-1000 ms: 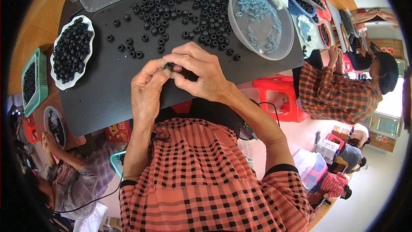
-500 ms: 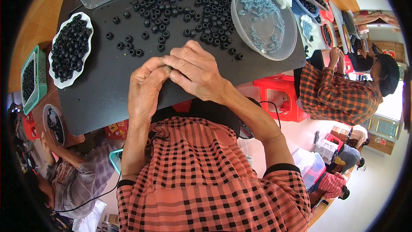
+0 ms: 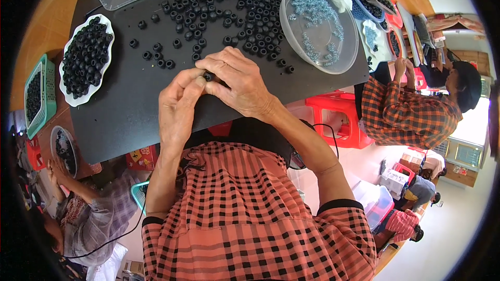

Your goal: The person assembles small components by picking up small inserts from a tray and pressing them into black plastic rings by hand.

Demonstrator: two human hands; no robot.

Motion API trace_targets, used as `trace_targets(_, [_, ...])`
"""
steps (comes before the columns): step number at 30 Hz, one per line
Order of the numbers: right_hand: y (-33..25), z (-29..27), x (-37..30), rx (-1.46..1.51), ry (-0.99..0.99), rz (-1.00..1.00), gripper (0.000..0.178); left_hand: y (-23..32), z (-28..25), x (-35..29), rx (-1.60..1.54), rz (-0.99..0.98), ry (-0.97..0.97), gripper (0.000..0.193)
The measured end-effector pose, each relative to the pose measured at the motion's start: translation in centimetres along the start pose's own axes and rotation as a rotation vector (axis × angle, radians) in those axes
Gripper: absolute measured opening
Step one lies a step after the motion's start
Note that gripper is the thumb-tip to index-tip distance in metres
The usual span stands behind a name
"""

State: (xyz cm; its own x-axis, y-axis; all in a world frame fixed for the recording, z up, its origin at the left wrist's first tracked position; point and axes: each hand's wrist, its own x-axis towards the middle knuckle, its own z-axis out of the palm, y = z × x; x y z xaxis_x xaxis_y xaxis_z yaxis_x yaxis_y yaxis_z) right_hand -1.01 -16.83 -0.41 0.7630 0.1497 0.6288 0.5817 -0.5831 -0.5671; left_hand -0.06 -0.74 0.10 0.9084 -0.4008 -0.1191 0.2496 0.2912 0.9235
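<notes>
Our left hand (image 3: 176, 108) and right hand (image 3: 240, 84) pinch a black bead (image 3: 209, 76); print's too tiny on that red box (image 3: 141, 159) tho

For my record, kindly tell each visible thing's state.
Left hand, pinching a black bead
Right hand, fingers touching that bead
Scalloped white dish, heaped with black beads
Loose black beads, scattered on the table
Clear round tub, lidless, holding blue pieces
Green basket, lidless, holding black beads

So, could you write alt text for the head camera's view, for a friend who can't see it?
A person's left hand and right hand pinch a black bead-like piece above a dark table. More such pieces lie scattered beyond, between a white scalloped plate heaped with them, left, and a clear round tub of blue pieces, right.
</notes>
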Motion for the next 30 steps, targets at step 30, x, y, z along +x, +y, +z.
trace_targets(30, [12.9, -17.6, 12.1, -0.506, 0.399, 0.001, 0.017, 0.2, -0.8, -0.6, 0.349, 0.164, 0.084, 0.014])
